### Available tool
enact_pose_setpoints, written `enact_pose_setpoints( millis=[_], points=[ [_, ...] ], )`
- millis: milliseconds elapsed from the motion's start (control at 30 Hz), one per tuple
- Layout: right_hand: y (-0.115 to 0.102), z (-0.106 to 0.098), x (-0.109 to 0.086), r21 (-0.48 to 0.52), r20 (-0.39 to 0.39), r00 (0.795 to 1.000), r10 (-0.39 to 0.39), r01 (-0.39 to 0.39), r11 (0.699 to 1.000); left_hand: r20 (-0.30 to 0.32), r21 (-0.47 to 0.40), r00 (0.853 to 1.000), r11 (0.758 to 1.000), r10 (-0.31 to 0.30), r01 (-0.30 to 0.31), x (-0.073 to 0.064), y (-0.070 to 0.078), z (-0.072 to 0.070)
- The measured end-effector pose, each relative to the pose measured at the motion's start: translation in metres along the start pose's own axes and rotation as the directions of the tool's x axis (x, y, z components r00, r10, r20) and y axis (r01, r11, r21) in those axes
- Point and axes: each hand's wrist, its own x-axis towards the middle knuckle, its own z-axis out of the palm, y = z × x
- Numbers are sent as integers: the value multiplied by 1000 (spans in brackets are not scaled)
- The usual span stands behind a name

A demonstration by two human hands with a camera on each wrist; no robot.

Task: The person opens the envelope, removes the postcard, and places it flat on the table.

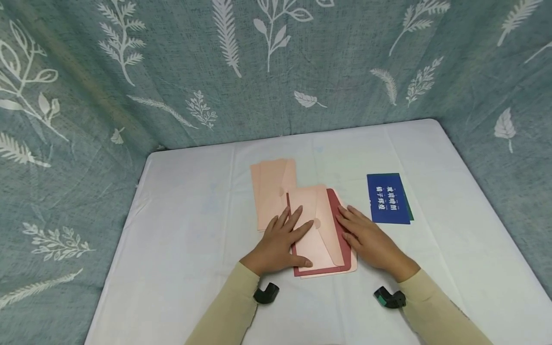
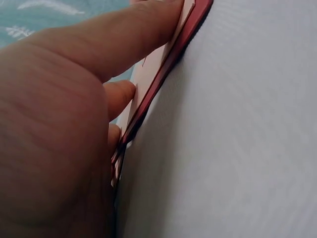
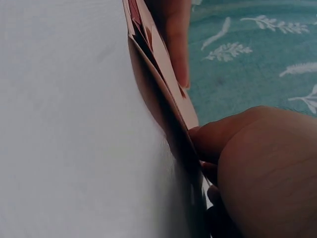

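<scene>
A pale pink envelope with a round seal on its flap lies on top of a dark red envelope. Beneath the red one, the edge of another pink envelope shows. Across the top envelope's left part rests my left hand, fingers spread and thumb near the bottom edge. My right hand lies at the pile's right side, fingertips touching the red envelope. In the right wrist view the stacked envelopes stand slightly apart at their edges. The left wrist view shows my thumb against the pile.
Other pink envelopes overlap behind and left of the pile, partly under it. A blue card with white characters lies to the right, over a green one. A white cloth covers the table, and leaf-patterned curtains surround it.
</scene>
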Motion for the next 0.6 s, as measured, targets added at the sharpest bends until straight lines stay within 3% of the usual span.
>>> enact_pose_setpoints(
  millis=[333, 600],
  points=[
    [-24, 14, 2, -161, -90, 993, -72, 57, 985, 10, 26, 1000, 1000, -8, 8, 1, -2, 2],
    [-34, 30, 3, -196, 18, 997, -75, 78, 978, 11, 41, 1000, 999, 0, 0, 1, -3, 3]
  ],
)
